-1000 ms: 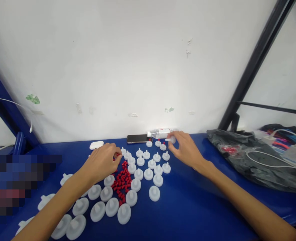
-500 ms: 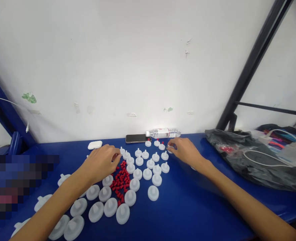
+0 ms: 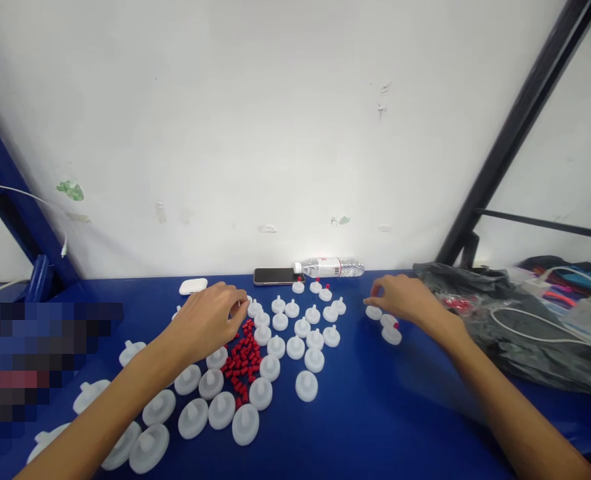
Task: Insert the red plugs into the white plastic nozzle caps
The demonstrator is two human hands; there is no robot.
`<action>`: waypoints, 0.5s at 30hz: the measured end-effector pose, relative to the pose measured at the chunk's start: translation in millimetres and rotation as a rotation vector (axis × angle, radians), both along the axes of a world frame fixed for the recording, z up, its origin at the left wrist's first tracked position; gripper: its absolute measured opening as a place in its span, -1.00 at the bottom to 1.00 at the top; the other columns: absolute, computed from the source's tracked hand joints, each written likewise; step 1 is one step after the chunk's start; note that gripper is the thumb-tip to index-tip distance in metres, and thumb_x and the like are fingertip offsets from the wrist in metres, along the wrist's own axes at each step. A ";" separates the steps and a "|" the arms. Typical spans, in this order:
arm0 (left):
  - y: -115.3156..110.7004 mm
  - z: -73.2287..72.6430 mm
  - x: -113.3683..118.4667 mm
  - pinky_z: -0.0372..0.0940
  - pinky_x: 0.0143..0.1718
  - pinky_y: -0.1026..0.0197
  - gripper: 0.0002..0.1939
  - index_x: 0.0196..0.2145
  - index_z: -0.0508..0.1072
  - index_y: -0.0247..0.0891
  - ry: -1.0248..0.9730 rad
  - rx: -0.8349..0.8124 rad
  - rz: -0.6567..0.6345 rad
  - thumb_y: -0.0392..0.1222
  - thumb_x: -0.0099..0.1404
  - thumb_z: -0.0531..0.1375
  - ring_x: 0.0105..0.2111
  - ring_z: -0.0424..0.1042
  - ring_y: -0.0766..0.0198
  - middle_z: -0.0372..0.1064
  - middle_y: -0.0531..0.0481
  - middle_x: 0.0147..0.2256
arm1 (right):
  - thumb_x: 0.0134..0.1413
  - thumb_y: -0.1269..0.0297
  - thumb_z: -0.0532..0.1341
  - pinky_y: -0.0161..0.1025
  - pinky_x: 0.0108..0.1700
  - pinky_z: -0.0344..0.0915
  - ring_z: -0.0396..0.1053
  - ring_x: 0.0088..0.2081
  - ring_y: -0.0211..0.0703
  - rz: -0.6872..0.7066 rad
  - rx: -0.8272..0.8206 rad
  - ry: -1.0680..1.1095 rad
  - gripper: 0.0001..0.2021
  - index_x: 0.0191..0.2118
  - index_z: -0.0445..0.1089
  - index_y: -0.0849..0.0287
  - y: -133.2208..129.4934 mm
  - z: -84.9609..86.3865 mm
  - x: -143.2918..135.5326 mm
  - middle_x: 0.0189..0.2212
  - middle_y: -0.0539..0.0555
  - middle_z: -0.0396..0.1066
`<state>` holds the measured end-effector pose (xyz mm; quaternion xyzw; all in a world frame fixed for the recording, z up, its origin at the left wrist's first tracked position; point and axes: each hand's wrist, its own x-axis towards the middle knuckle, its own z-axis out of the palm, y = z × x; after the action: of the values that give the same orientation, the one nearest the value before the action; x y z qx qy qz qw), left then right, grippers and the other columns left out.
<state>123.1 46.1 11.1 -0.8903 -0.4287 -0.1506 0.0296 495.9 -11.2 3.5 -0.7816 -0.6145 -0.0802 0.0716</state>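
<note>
My left hand [image 3: 210, 320] is closed in a pinch over the left part of the white nozzle caps [image 3: 302, 327]; whatever its fingertips hold is hidden. Right below the pinch lies a pile of small red tip caps [image 3: 243, 360]. My right hand [image 3: 405, 298] reaches in from the right, thumb and fingers closed at the nozzle of a white nozzle cap [image 3: 374, 313]. Beside that one, partly under the hand, sit more white nozzle caps [image 3: 391, 335], with a red tip showing. Three red-tipped nozzle caps [image 3: 325, 293] stand near the bottle.
Along the wall lie a clear water bottle [image 3: 325, 267], a phone [image 3: 275, 276] and a white earbud case [image 3: 193, 287]. A dark plastic bag [image 3: 520, 360] with cables covers the right side of the blue table [image 3: 365, 413]. A black frame post [image 3: 505, 140] rises behind it.
My right hand has let go of a white nozzle cap near the middle group and moved right to another one. My left hand stays in about the same place.
</note>
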 end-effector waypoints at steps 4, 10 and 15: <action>-3.3 -0.5 3.2 0.14 -0.38 0.14 -0.65 -0.47 0.37 -0.18 -0.035 0.042 -0.028 -0.14 0.47 -0.01 -0.37 0.40 0.11 0.43 -0.02 -0.47 | 0.01 0.36 0.41 -0.18 -0.34 0.25 0.52 -0.43 0.03 0.088 0.032 0.050 -0.88 -0.50 0.55 0.14 1.6 -1.4 -7.4 -0.51 0.09 0.56; -16.8 -2.1 9.7 0.12 -0.43 0.15 -0.62 -0.47 0.38 -0.20 -0.109 0.113 -0.122 -0.11 0.50 0.00 -0.39 0.35 0.14 0.38 0.00 -0.48 | 0.30 0.27 0.27 -0.25 -0.20 0.38 0.57 -0.22 -0.11 0.367 0.235 0.199 -0.91 -0.17 0.54 0.06 -3.2 7.3 -38.9 -0.25 0.00 0.63; -28.5 -9.4 17.9 0.23 -0.39 0.17 -0.76 -0.23 0.48 -0.19 -0.151 0.147 -0.257 -0.22 0.49 0.02 -0.24 0.39 0.14 0.46 -0.03 -0.27 | 0.28 0.32 0.32 -0.09 0.03 0.33 0.53 -0.15 -0.07 0.661 0.331 0.205 -0.93 -0.14 0.53 0.08 -10.1 -10.2 -70.9 -0.22 0.01 0.61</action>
<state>141.0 17.6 1.8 -0.9195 -0.2999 -0.2506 0.0428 425.0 -21.3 -6.7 -0.5232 -0.8017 -0.0721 0.2799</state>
